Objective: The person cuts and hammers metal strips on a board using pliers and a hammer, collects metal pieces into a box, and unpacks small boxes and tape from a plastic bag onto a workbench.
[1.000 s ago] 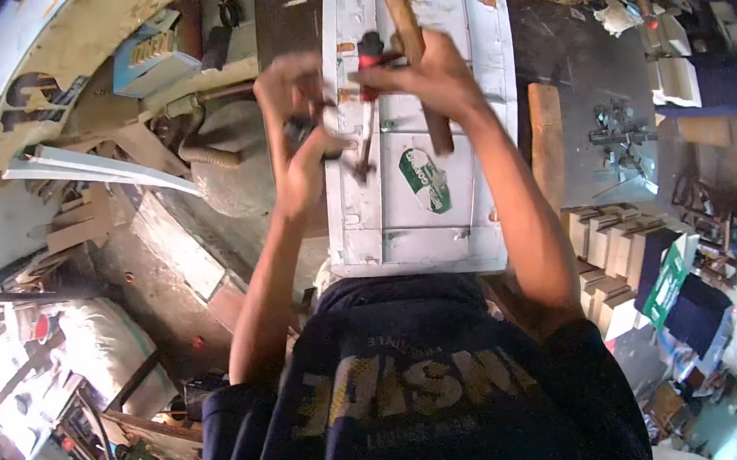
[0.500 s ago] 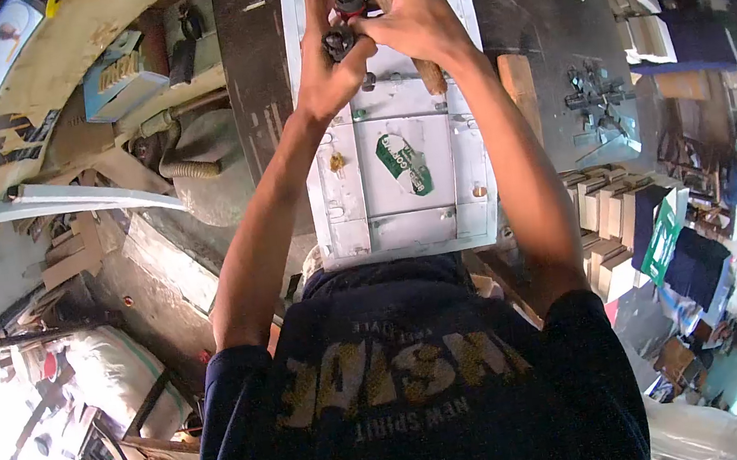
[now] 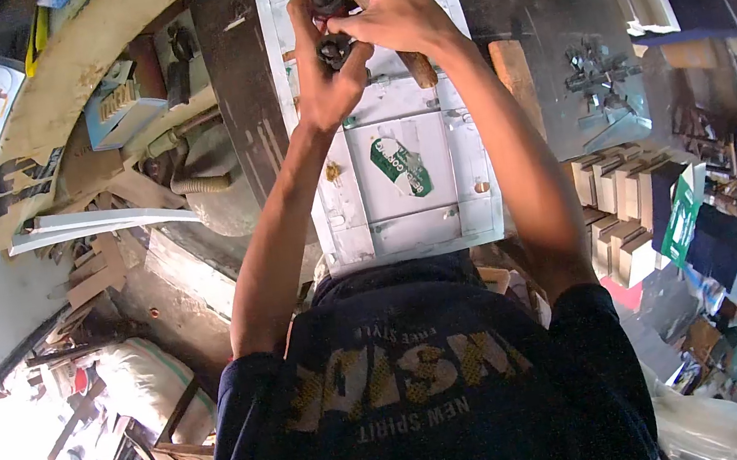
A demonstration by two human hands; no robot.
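My left hand has its fingers and thumb curled round a dark tool with round black ends and a little red on it. Its exact kind is hard to make out. My right hand is closed on a round wooden handle, which slants across under the palm; whatever is at its far end lies outside the view. The right thumb reaches over to touch the dark tool. Both hands are above a white panel with raised ribs and a torn green-and-white label.
A wooden block lies right of the panel, and a pile of small dark metal pieces farther right. Stacked pale strips stand at lower right. On the left are a blue box, a ribbed hose and a white sack.
The view has shifted slightly, so the panel and hands appear a little farther left and up. Both hands keep their holds on the dark tool and the wooden handle.
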